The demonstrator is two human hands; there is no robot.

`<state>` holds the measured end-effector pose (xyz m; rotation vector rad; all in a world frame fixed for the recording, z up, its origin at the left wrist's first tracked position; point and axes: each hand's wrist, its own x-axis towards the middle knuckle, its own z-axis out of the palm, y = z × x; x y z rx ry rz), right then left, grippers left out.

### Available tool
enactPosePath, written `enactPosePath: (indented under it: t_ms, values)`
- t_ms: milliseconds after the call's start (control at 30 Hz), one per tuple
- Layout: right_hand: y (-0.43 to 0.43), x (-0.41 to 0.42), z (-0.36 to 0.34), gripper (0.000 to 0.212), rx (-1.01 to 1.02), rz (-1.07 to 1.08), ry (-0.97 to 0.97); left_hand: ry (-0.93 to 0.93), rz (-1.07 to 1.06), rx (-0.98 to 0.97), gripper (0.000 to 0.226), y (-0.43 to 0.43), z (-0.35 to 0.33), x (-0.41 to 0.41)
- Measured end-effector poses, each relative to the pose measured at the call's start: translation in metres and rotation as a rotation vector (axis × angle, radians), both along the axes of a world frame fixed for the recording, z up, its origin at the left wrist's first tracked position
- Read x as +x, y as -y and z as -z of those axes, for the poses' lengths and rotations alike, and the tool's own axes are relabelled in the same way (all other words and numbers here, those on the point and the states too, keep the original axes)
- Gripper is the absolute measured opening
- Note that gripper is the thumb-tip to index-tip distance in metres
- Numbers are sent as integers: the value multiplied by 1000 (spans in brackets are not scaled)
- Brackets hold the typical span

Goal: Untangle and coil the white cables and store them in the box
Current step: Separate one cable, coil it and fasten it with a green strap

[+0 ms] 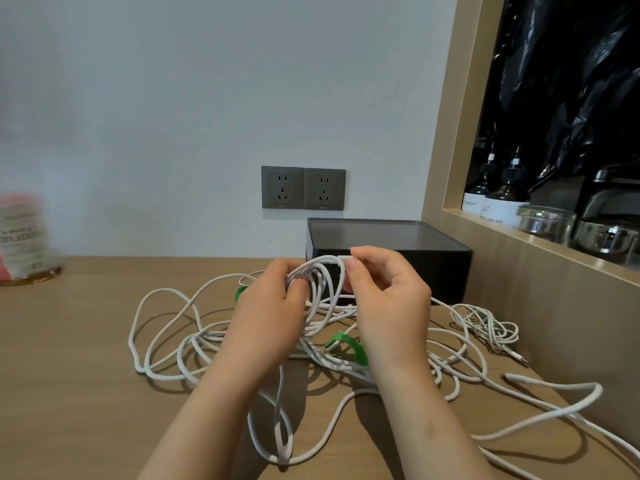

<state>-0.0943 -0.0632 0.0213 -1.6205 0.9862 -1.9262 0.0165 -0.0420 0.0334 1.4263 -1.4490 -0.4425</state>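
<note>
I've got one small coil going just in front of the box. My left hand grips its loops and my right hand pinches the cable end. I see nothing stored yet. The other white cables sprawl tangled on the table before the box, with green ties caught among them and snagging the strands.

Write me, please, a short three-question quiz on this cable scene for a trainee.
1. True or false: the box stands behind the left hand and the right hand.
2. How many wall sockets show? A one, B two, C three.
3. Which hand has its grip round the coil, while the other pinches its end?
Key: 1 true; 2 B; 3 left.
</note>
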Motion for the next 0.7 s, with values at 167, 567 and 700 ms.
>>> enactPosePath:
  t_ms: [167, 567, 700]
  values:
    - [-1, 5, 3, 19, 22, -52, 38, -129, -80, -43, 13, 2, 0, 4]
    - [-13, 17, -3, 20, -31, -105, -103, -164, -154, -59, 21, 3, 1, 2]
    - [-1, 8, 1, 16, 50, -44, -121, -203, 20, -59, 26, -2, -4, 4]
